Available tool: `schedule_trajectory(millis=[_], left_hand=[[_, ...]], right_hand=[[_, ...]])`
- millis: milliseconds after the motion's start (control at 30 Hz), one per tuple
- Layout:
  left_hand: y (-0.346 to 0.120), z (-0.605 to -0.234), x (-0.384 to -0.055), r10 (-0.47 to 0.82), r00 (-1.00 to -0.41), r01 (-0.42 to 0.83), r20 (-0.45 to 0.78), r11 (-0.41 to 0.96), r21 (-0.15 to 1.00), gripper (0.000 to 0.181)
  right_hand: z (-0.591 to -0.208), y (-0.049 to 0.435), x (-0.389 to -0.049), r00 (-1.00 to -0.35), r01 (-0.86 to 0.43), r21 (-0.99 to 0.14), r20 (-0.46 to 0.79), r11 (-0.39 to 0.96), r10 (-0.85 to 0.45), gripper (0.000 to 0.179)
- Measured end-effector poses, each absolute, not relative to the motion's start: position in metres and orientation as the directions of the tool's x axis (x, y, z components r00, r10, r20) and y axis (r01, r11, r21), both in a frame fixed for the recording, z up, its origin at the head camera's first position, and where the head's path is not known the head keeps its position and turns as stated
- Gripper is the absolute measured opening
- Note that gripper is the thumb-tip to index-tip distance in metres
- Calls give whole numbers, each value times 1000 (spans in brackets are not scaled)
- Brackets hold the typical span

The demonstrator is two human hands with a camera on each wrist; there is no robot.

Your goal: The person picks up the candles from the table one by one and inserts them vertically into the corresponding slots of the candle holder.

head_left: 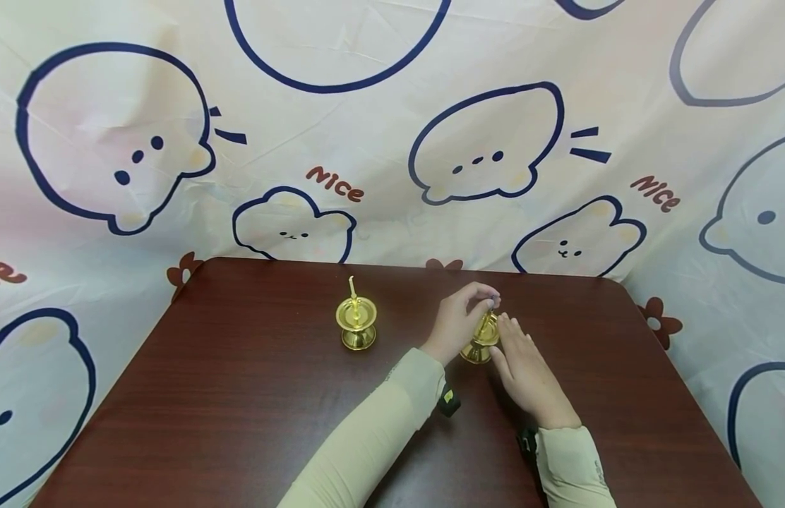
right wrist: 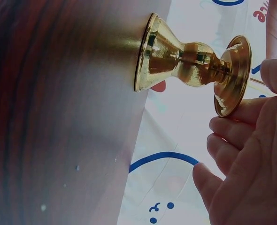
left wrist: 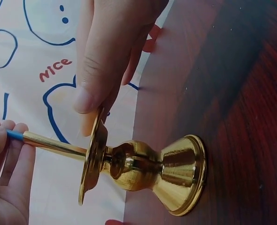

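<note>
A gold candle holder [head_left: 476,353] with a flared foot, round knob and shallow dish stands upright on the table. From its dish rises a slim gold stick [left wrist: 54,144] with a blue piece [left wrist: 15,135] at its upper end. My left hand [head_left: 461,317] pinches that blue piece between thumb and fingers, above the dish. At the dish's right side, my right hand [head_left: 531,365] holds the rim, thumb on the near side and fingers on the far side. Farther left stands a second gold candle holder [head_left: 358,339], upright, with a pale yellow stick [head_left: 352,288] in it.
The dark red-brown wooden table [head_left: 227,395] has rounded far corners. Behind it hangs a pale cloth [head_left: 380,134] printed with blue outlined animals and red words. Both wrists wear dark bands.
</note>
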State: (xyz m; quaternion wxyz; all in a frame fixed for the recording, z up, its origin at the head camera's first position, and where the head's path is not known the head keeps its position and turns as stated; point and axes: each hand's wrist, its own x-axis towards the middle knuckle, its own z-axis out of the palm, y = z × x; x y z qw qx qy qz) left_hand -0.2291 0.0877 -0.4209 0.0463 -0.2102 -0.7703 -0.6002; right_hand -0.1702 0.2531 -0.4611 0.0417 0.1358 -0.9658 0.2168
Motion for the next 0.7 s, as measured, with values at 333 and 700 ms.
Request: schedule_trajectory(millis=[333,700], left_hand=[[89,-422,-229,265,-909,376,323,185,908,17],[89,-424,-228,257,-915,356,310,157,921,18]], right_hand=[[-461,254,-170,-958,-286,-403,146,869,-248,61],[-461,254,-171,-958,-288,-411,142,865,-251,61]])
